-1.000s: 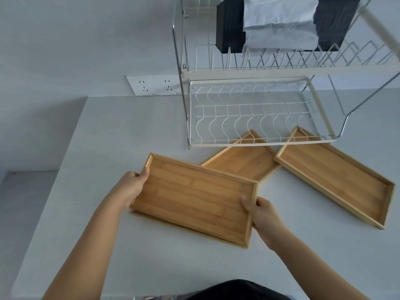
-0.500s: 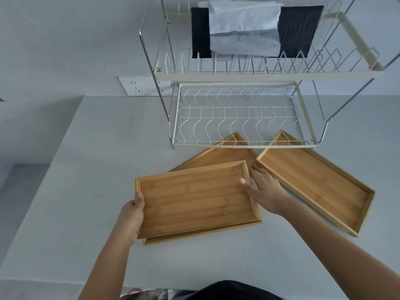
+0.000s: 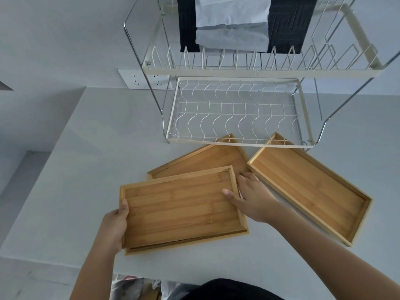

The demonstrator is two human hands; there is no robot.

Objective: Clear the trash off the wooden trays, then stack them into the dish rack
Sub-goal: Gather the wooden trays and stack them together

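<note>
Left hand [image 3: 113, 226] fingers pinch bamboo tray [image 3: 181, 208] at left rim, thumb on top; right hand [image 3: 253, 198] fingers curl round right rim, thumb inside; tray between both hands, over tabletop [image 3: 86, 169]; dish rack [image 3: 238, 144] beyond fingertips.

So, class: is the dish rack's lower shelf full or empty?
Empty: only bare wires show on the lower shelf, with the counter visible through them.

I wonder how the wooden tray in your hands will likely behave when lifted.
The held tray looks stiff: bamboo slats with a raised rim, so it probably will not flex. It seems light, since the left hand grips only one short end. Flat-bottomed, it should slide, not roll, on the counter.
</note>
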